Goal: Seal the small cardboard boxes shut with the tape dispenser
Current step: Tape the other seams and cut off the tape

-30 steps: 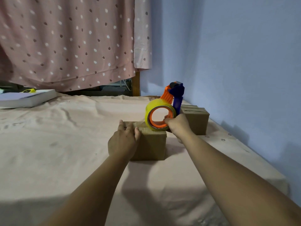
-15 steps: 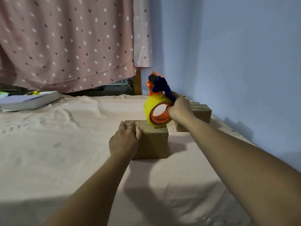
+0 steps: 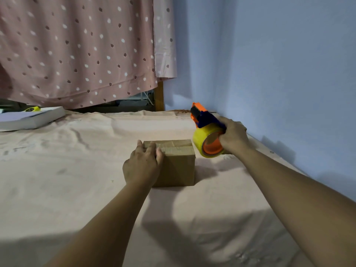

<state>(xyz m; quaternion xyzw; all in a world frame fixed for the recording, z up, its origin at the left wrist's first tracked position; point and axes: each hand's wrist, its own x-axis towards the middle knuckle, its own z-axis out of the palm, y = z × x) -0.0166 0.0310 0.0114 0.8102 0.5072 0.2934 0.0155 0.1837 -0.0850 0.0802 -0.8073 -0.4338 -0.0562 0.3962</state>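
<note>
On the wide pink cloth-covered surface [image 3: 77, 170] the small brown cardboard box [image 3: 179, 166] sits where it was, near the middle. The orange-and-blue tape dispenser with its yellow roll [image 3: 209, 137] has left the box's top — raised half a second ago, it now hangs clear at the box's 2 o'clock, just beside the far right corner. The right hand [image 3: 234, 136] grasps its handle and the left hand [image 3: 142, 166] keeps its fingers curled over the box's 9 o'clock edge, so I judge one taping pass finished — whether tape covers the seam I cannot tell.
</note>
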